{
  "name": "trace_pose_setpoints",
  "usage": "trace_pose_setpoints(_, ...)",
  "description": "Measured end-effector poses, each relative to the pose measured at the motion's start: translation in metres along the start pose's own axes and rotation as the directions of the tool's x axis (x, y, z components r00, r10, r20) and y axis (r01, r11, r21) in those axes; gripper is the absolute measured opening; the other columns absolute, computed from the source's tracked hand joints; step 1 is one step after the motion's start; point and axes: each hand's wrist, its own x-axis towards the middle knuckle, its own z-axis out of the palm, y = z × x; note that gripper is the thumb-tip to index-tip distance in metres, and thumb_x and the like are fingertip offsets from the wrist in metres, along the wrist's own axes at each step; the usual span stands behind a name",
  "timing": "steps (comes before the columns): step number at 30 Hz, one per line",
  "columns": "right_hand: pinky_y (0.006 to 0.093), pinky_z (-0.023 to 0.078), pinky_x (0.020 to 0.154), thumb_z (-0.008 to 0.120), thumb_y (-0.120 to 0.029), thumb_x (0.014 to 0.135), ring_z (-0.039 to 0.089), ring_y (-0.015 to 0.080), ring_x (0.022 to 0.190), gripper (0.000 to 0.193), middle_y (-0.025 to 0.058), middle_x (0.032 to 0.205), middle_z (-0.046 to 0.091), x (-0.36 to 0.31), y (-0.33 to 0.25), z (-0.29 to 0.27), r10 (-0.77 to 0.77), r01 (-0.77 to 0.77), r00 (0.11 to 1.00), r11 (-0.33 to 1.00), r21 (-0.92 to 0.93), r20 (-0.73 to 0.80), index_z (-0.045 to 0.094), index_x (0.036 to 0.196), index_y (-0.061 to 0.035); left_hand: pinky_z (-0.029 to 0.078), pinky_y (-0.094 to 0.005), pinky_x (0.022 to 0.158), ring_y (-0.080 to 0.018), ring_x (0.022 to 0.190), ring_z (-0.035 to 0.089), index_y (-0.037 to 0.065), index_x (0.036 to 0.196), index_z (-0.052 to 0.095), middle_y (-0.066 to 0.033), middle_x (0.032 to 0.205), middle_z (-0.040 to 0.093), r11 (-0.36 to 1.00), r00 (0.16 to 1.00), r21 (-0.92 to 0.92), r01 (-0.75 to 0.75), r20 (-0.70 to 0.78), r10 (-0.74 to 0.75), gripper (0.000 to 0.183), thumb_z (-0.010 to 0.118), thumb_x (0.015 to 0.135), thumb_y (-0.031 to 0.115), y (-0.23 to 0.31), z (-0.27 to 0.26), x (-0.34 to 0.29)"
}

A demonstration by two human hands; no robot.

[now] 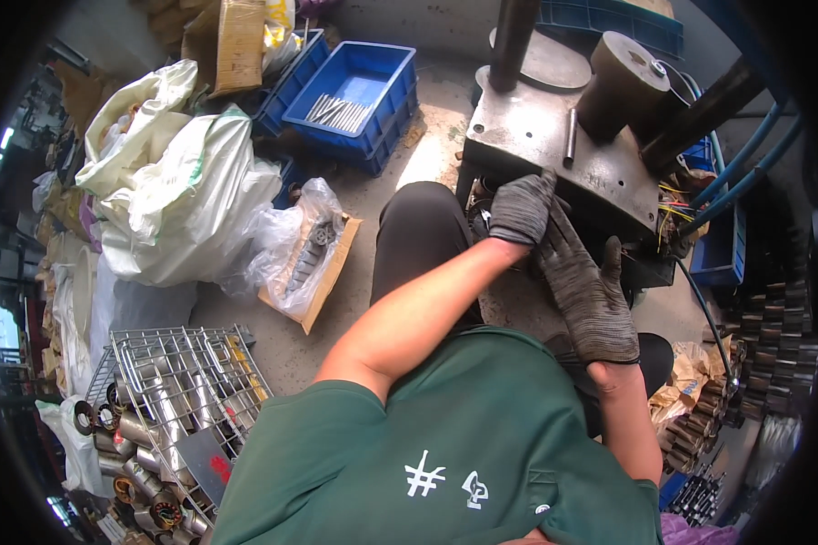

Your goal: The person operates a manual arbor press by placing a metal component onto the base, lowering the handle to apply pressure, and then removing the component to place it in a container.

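Both hands wear dark grey work gloves and meet just in front of the machine's steel plate [527, 123]. My left hand [523, 209] is closed at the fingertips of the right glove and seems to grip them. Stretched out long, the fingers of my right hand [591, 295] point up toward the left hand, and its thumb stands apart. No workpiece shows in either hand. Beyond them, a slim metal pin [570, 136] is on the plate, next to a thick steel cylinder [620, 86].
Dark pillars [513, 45] rise from the machine, with blue hoses [750, 177] at its right. A blue crate [350, 104] holds metal rods. White sacks [182, 191], an open carton [323, 272] of metal parts and a wire basket [186, 381] stand left. Stacked metal parts [773, 354] fill the right.
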Motion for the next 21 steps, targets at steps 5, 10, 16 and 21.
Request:
trace_pose_setpoints(5,0.0455,0.02,0.129,0.04,-0.017,0.11,0.026,0.0309,0.158,0.057,0.0181,0.169,0.028,-0.055,-0.013,-0.001,0.027,-0.014,0.999,0.956,-0.294,0.04,0.026,0.163,-0.0031,0.057,-0.0346,0.074,-0.0242,0.071,0.071,0.006,0.13,0.065,-0.0103,0.084,0.076,0.893,0.992,-0.439,-0.095,-0.113,0.05,0.03,0.047,0.11,0.019,-0.007,-0.021,0.018)
trace_pose_setpoints(10,0.0515,0.034,0.122,0.039,-0.03,0.113,0.042,0.0447,0.147,0.053,0.0326,0.158,0.04,-0.124,-0.037,-0.009,0.089,0.021,0.974,0.879,-0.477,0.207,0.036,0.16,-0.0058,0.059,-0.032,0.078,-0.0177,0.086,0.071,0.0,0.135,0.061,-0.0116,0.104,0.075,-0.211,0.834,-0.921,0.328,0.387,-0.393,0.038,0.063,0.105,0.023,-0.142,-0.057,0.063)
trace_pose_setpoints(16,0.059,0.028,0.123,0.034,-0.075,0.101,0.036,0.0456,0.15,0.088,0.0286,0.162,0.037,-0.039,-0.038,-0.011,-0.086,0.09,0.993,0.995,-0.049,0.078,0.049,0.154,-0.007,0.058,-0.03,0.079,-0.0195,0.092,0.072,0.001,0.144,0.055,-0.0151,0.109,0.075,0.61,0.843,-0.716,0.34,0.52,0.14,0.057,0.075,0.093,0.018,-0.059,-0.183,0.044)
trace_pose_setpoints(21,0.0642,0.028,0.121,0.038,-0.084,0.093,0.042,0.0431,0.146,0.098,0.0206,0.159,0.045,0.035,0.012,0.007,0.147,-0.169,0.981,0.968,0.187,0.127,0.046,0.154,-0.0083,0.06,-0.0339,0.078,-0.023,0.084,0.076,0.009,0.138,0.064,-0.0151,0.098,0.077,0.903,0.845,-0.268,-0.337,0.337,0.415,0.042,0.063,0.097,0.014,-0.047,-0.183,0.057)
